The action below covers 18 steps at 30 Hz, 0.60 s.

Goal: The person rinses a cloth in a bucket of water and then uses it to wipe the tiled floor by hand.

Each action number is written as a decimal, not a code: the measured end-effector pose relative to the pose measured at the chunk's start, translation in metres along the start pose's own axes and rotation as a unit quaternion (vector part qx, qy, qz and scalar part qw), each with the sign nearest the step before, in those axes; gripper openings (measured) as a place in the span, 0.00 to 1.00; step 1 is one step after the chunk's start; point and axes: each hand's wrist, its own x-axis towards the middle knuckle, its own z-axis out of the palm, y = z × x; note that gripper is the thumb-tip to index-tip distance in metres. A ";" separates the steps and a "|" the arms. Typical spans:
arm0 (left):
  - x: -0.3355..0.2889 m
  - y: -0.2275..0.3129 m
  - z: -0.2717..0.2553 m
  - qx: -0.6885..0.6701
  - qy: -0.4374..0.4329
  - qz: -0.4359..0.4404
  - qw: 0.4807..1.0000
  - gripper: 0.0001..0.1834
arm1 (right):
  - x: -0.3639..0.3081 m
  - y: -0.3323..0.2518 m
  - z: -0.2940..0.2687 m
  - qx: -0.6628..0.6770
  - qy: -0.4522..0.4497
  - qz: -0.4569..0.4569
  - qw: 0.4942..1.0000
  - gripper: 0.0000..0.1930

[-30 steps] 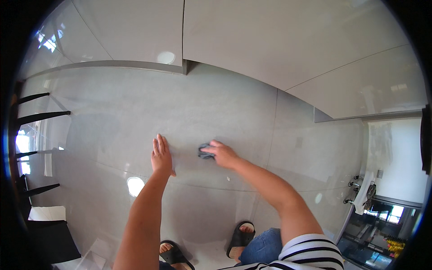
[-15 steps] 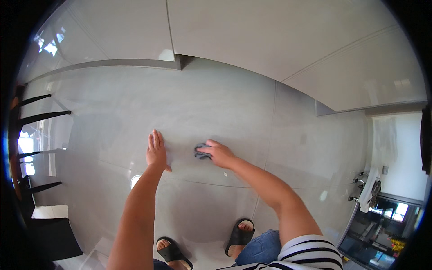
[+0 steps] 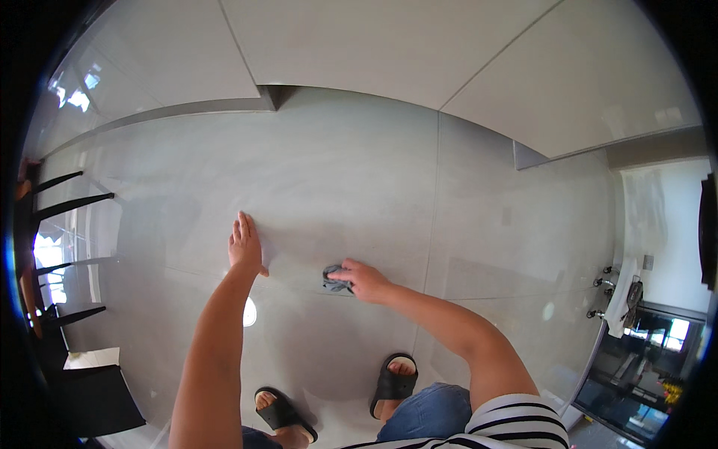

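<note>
A crumpled grey cloth (image 3: 338, 279) lies on the pale, glossy tiled floor (image 3: 336, 165), close to a tile seam. My right hand (image 3: 363, 282) grips it and presses it to the tile, fingers pointing left. Farther left, my left hand (image 3: 244, 243) rests on the floor with its palm down, its fingers stretched forward and its thumb apart. Nothing is in that hand.
Pale cabinet fronts (image 3: 359, 45) run along the far side. Dark chair legs (image 3: 75, 206) stand at the left, above a black panel (image 3: 101, 400). My feet in black sandals (image 3: 393, 382) are close by. A glass-fronted appliance (image 3: 628, 374) stands at the right.
My right hand has drawn the cloth a little nearer to me, up to the tile seam. A small pale speck beside it no longer shows. The view has shifted slightly.
</note>
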 end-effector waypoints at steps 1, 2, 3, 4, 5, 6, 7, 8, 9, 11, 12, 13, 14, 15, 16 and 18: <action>-0.005 0.003 0.003 -0.021 0.019 0.027 0.999 0.80 | -0.012 0.005 -0.007 0.031 -0.005 0.002 0.999 0.26; -0.008 0.007 0.005 -0.044 0.042 0.060 0.996 0.77 | -0.014 0.020 -0.029 -0.011 0.121 -0.002 0.993 0.28; -0.008 0.016 0.002 -0.068 0.064 0.095 0.991 0.75 | -0.008 0.043 -0.067 -0.058 0.245 -0.005 0.968 0.29; -0.009 0.029 -0.004 -0.078 0.079 0.130 0.985 0.73 | -0.004 0.064 -0.106 -0.103 0.363 -0.009 0.926 0.31; -0.013 0.041 -0.009 -0.086 0.089 0.158 0.980 0.72 | -0.006 0.075 -0.140 -0.086 0.406 0.117 0.902 0.30; -0.015 0.072 -0.020 -0.101 0.104 0.203 0.968 0.70 | -0.017 0.099 -0.174 -0.121 0.440 0.182 0.871 0.30; -0.015 0.102 -0.032 -0.106 0.114 0.225 0.962 0.70 | -0.028 0.118 -0.195 -0.151 0.472 0.243 0.834 0.29; -0.013 0.118 -0.039 -0.103 0.116 0.234 0.960 0.70 | -0.024 0.112 -0.181 -0.147 0.458 0.207 0.852 0.26; -0.012 0.134 -0.046 -0.102 0.118 0.244 0.957 0.70 | -0.018 0.102 -0.160 -0.144 0.444 0.172 0.868 0.23; -0.012 0.154 -0.044 -0.063 0.101 0.229 0.966 0.75 | -0.020 0.072 -0.094 -0.082 0.292 0.136 0.943 0.22; -0.017 0.165 -0.050 -0.045 0.089 0.210 0.973 0.76 | -0.032 0.061 -0.057 -0.091 0.230 0.129 0.960 0.23; -0.017 0.169 -0.053 -0.029 0.077 0.188 0.979 0.78 | -0.046 0.045 -0.031 -0.045 0.181 0.108 0.977 0.25; -0.010 0.169 -0.047 -0.002 0.079 0.175 0.981 0.81 | -0.051 0.038 -0.026 -0.025 0.155 0.102 0.982 0.26; -0.011 0.169 -0.045 0.004 0.074 0.176 0.982 0.82 | -0.059 0.035 -0.022 -0.006 0.130 0.101 0.986 0.27; -0.011 0.169 -0.048 0.007 0.072 0.177 0.982 0.82 | -0.062 0.046 -0.040 -0.021 0.131 0.112 0.985 0.28; -0.012 0.177 -0.059 0.019 0.072 0.175 0.982 0.82 | -0.056 0.094 -0.101 -0.144 0.308 0.006 0.940 0.29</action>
